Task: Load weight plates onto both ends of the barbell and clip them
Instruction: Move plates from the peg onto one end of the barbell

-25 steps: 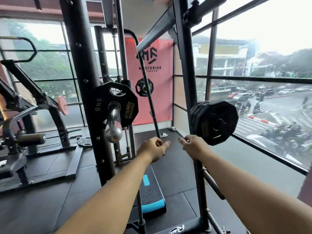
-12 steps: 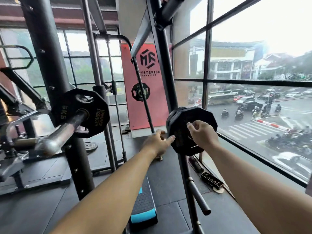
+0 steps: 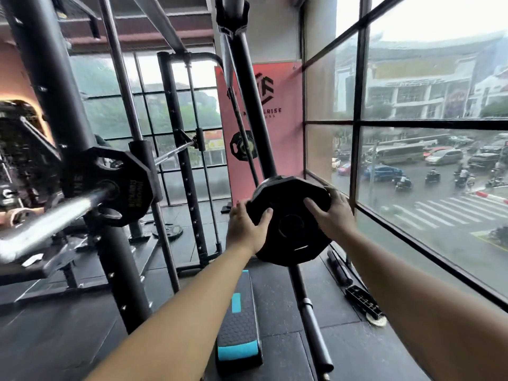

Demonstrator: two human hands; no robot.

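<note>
At the left edge of the frame your barbell sleeve juts toward you, chrome and blurred; one black weight plate already sits on it, pressed against the rack upright in the left third of the frame; no clip is visible on that sleeve. Lower centre, a black-and-blue step platform lies on the dark rubber floor. Centre frame, your left hand grips the left rim of a second black plate, thumb laid across its face and fingers wrapped behind the edge; your right hand clasps the upper right rim of the same plate, fingers spread over its face; both hands are closed on it. The plate stands upright, facing you, in front of a dark rack post that runs from the top centre down toward the floor; you cannot tell whether it hangs on a peg there. Behind it, in the middle distance, a smaller plate hangs before a red banner. The right half of the frame is window, with a wet street outside.
</note>
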